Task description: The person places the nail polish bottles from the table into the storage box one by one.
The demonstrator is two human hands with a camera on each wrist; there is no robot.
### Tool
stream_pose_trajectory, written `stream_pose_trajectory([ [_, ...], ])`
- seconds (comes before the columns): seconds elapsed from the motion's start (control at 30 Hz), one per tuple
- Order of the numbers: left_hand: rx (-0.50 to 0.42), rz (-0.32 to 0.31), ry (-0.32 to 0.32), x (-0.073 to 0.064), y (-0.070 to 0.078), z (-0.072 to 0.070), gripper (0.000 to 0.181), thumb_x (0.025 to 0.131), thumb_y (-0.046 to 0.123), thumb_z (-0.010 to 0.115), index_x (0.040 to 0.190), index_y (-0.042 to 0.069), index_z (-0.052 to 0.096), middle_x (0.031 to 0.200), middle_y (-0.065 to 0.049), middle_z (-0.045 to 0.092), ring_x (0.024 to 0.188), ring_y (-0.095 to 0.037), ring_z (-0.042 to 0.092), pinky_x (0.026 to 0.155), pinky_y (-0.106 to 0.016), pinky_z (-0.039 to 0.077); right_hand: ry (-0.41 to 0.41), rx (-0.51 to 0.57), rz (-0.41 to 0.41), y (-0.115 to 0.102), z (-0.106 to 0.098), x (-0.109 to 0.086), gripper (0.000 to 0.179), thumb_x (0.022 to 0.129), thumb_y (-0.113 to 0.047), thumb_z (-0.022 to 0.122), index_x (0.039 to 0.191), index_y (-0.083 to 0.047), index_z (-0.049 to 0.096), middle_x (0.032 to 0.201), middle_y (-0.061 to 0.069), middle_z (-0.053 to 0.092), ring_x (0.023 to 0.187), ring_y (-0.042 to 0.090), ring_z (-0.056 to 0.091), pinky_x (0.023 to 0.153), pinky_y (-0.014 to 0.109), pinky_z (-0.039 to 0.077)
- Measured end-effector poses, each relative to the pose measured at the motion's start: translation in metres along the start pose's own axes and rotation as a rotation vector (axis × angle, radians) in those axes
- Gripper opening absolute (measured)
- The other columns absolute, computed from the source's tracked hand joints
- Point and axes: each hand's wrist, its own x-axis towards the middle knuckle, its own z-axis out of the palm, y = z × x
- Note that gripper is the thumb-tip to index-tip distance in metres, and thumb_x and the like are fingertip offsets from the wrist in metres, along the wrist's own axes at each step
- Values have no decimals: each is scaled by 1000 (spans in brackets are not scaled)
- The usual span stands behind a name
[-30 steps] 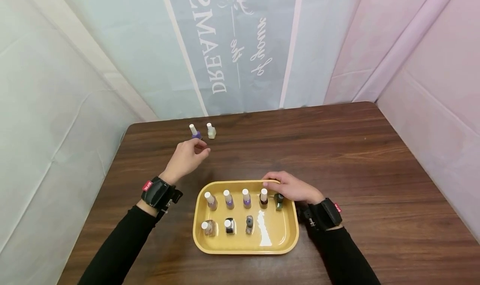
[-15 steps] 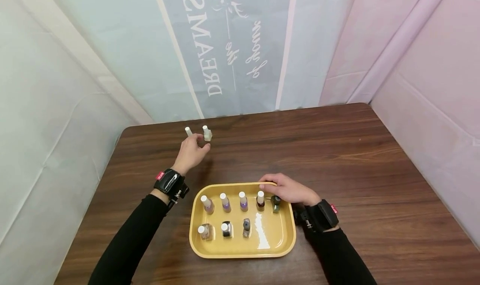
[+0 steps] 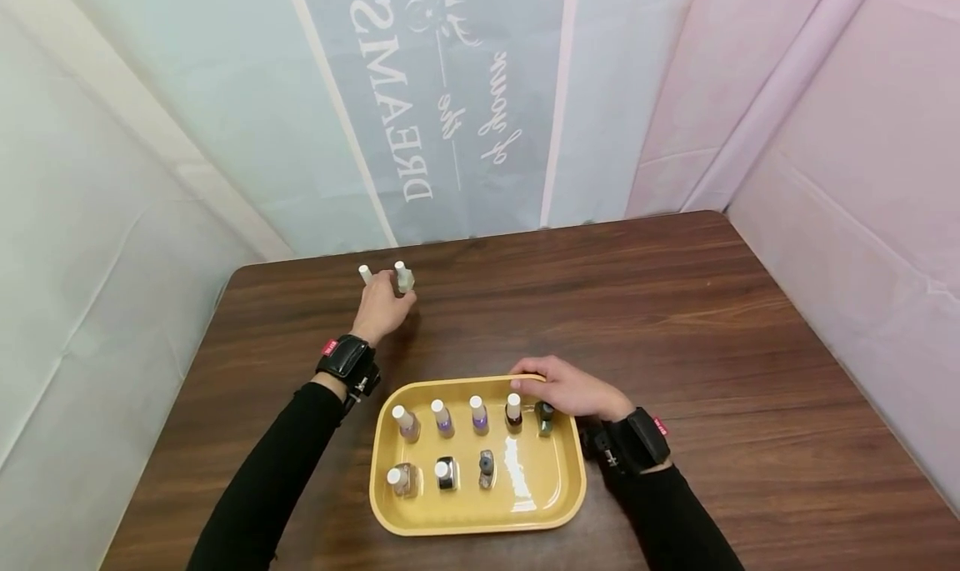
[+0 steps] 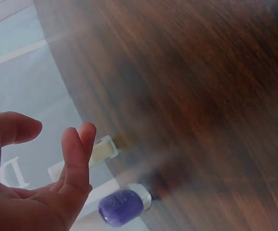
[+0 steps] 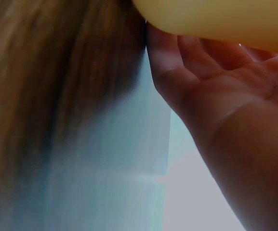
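My left hand [image 3: 381,308] reaches to the far left of the table, with a gap between its thumb and fingers. Just beyond the fingertips stands a nail polish bottle [image 3: 406,281] with pale contents and a white cap. Beside it is a purple nail polish bottle [image 4: 122,207]; in the head view the hand hides all but its white cap. My right hand [image 3: 570,386] grips the far right corner of a yellow tray [image 3: 551,496]. Its thumb lies over the rim, and the other fingers are against the outside, partly hidden.
Several nail polish bottles stand in the tray in two rows, among them a purple one [image 3: 480,417] and a dark green one [image 3: 544,419]. The brown wooden table [image 3: 645,304] ends at a printed curtain [image 3: 480,96] behind the two far bottles.
My left hand has moved forward and right past the purple bottle, up to the pale one. My right hand stays on the tray's corner. The head view has shifted slightly.
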Motion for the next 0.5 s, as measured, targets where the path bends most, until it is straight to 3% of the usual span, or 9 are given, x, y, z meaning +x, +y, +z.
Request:
stream_pose_trajectory([
  [0.13,-9,8,0,3,-1,5,55,95,19,56,137,-11,38,132,-30,47,121,-40,49,101,-51,43,-3,6,-2,1,1,-1,25,101,-32,50,115,-16,65,106,5,64,87,21,64,69,30,56],
  [0.5,-19,-49,18,19,0,12,48,95,16,53,130,-13,41,121,-31,52,109,-42,55,94,-50,47,15,-14,-22,1,1,-1,24,101,-30,50,113,-17,66,104,2,65,88,15,62,72,27,54],
])
